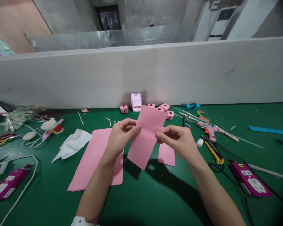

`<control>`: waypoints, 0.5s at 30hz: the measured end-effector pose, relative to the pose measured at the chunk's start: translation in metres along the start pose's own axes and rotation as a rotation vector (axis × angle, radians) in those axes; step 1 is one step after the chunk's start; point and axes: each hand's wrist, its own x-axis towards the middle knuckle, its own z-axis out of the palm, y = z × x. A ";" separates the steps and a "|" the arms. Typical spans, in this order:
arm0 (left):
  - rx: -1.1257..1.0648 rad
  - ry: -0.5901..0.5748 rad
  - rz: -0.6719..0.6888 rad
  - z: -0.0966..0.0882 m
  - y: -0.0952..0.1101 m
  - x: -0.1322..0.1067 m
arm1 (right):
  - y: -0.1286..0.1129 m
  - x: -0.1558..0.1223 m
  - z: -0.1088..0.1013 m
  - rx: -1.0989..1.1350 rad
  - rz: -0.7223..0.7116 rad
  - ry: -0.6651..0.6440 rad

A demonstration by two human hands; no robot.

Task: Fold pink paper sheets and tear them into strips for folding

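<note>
A rectangular sheet of pink paper [147, 135] is held up, tilted, above the green table. My left hand [124, 135] pinches its left edge between thumb and fingers. On the opposite edge, my right hand [178, 139] pinches it too. Larger pink sheets [91, 160] lie stacked under and beside my left forearm. A smaller pink piece [167, 154] rests on the table below my right hand, partly covered by it. Several small folded pink boxes [165, 106] with dark diamond marks stand behind the held paper, and one more pink box [124, 108] sits to their left.
A lit phone [136, 102] leans on the white partition [85, 78]. To the right lie a pink glue gun [211, 131], a yellow utility knife [213, 150] and a purple power strip [248, 179]. Leftward are crumpled white paper [73, 143], a paper cup [52, 126] and scissors [6, 138].
</note>
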 end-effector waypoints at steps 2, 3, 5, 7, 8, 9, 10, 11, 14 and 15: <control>0.006 -0.011 0.015 -0.002 0.000 0.000 | 0.000 -0.001 0.000 0.016 0.017 -0.013; 0.016 -0.006 0.026 -0.003 0.000 0.000 | 0.000 -0.001 0.000 0.026 0.027 -0.023; 0.042 0.012 0.044 -0.003 0.000 0.000 | 0.000 -0.002 0.000 0.041 0.044 -0.045; 0.053 0.019 0.050 -0.003 0.001 0.000 | 0.000 -0.002 0.000 0.043 0.056 -0.063; 0.051 0.017 0.051 -0.003 0.002 0.000 | 0.000 -0.002 0.000 0.040 0.062 -0.071; 0.047 0.014 0.053 -0.002 0.002 0.000 | 0.000 -0.002 0.001 0.037 0.070 -0.078; 0.042 0.016 0.057 -0.001 0.003 -0.001 | 0.000 -0.002 0.001 0.037 0.079 -0.087; 0.036 0.025 0.064 0.000 0.003 -0.001 | 0.000 -0.002 0.002 0.039 0.088 -0.096; 0.027 0.063 0.092 0.000 0.003 0.000 | 0.001 -0.002 0.003 0.050 0.102 -0.116; 0.025 0.072 0.103 0.000 0.003 0.000 | 0.001 -0.002 0.004 0.052 0.101 -0.119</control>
